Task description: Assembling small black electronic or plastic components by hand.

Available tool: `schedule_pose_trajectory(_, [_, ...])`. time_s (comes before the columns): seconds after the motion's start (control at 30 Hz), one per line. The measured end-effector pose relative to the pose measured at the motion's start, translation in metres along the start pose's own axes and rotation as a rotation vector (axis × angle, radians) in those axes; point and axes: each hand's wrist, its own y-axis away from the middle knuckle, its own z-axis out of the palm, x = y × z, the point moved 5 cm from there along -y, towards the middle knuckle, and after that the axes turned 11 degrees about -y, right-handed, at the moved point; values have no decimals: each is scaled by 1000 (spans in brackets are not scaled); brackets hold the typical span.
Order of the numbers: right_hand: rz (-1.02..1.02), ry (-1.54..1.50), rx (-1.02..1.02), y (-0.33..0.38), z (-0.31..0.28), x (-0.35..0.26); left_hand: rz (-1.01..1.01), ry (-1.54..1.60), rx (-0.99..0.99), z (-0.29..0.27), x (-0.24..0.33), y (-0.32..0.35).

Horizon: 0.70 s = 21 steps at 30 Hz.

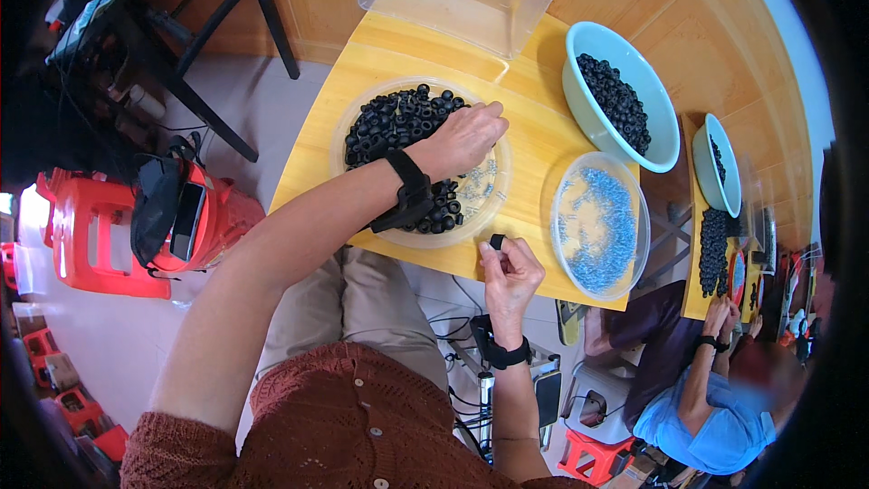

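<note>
My left hand (466, 138) reaches over a round clear tray (493, 213), its fingers curled together above the right side. Whatever those fingers may hold is hidden. Many small black ring-shaped pieces (389, 122) fill the tray's left part, with small silvery pins (477, 183) scattered at its right. Close to the table's front edge, my right hand (511, 276) pinches one black piece (497, 241) between thumb and finger. To the right of that hand, a second clear tray (635, 258) contains a spread of bluish-silver small pins (602, 226).
A light-blue basin (665, 149) of black pieces stands at the table's (312, 163) far right. A clear plastic bin (453, 18) is at the back. Red stools (90, 231) sit left. A co-worker in blue (701, 426) works at another table on the right.
</note>
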Motion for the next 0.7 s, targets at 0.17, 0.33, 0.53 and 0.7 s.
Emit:
schedule_pose_trajectory(0.17, [47, -32, -4, -2, 1, 2, 32, -17, 50, 0, -4, 6])
schedule_pose_trajectory(0.33, [113, -187, 47, -1, 0, 11, -191, 129, -5, -15, -12, 7])
schedule_pose_trajectory(0.53, [255, -349, 28, -3, -4, 8, -433, 898, -40, -58, -20, 39])
schedule_pose_trajectory(0.7, [226, -330, -24, 2, 5, -21, -497, 1306, -58, -109, 7, 98])
